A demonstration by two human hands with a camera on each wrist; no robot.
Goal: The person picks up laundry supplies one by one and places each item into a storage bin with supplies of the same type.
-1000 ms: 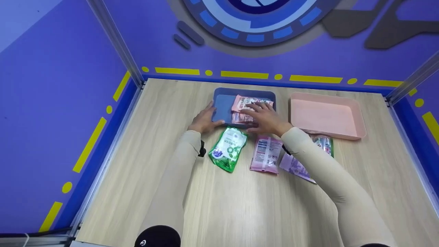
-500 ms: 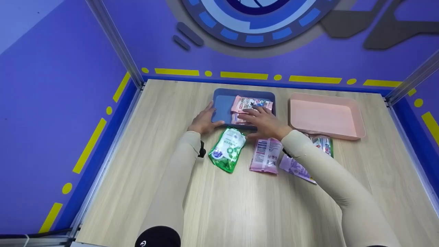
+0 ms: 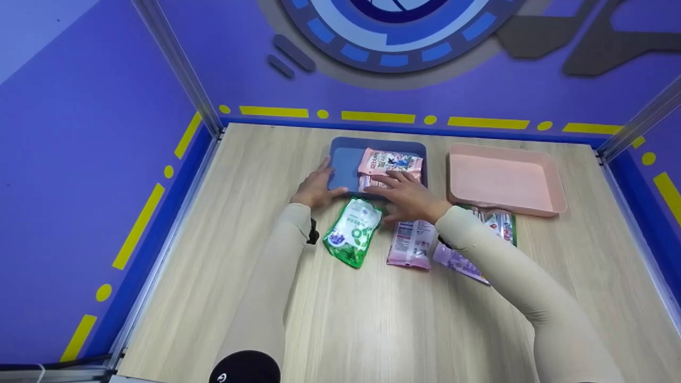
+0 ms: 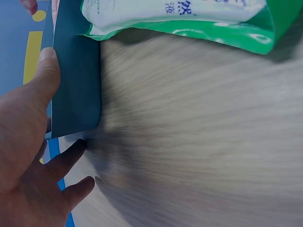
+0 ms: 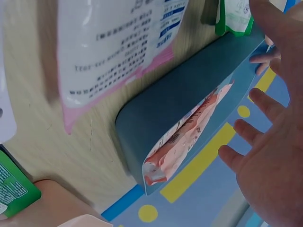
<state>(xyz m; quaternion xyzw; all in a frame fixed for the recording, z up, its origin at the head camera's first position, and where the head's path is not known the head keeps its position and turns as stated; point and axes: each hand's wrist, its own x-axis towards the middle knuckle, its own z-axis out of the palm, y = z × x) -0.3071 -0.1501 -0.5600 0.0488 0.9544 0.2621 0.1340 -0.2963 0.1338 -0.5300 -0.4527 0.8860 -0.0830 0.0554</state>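
Note:
My left hand [image 3: 314, 187] rests at the front left corner of a blue tray [image 3: 345, 162]. In the left wrist view its straight thumb touches the front wall, and the other fingers reach past the left side. Two pink printed packs [image 3: 392, 160] lie overlapping in the tray's right part. My right hand [image 3: 409, 198] is spread over the front rim with its fingertips near the lower pack, holding nothing. In front of the tray lie a green and white pouch [image 3: 354, 232] and a pink and white pack [image 3: 410, 246], whose top the right hand partly covers.
A pink tray [image 3: 503, 178] stands to the right of the blue one. A purple pack [image 3: 458, 261] and a green-edged pack [image 3: 501, 223] lie partly under the right forearm. Blue-purple panels [image 3: 383, 96] rise behind and beside the wooden table [image 3: 362, 330].
My right hand has drawn back toward the front rim, uncovering more of the pink packs in the blue tray. The left hand and the tray have stayed in place.

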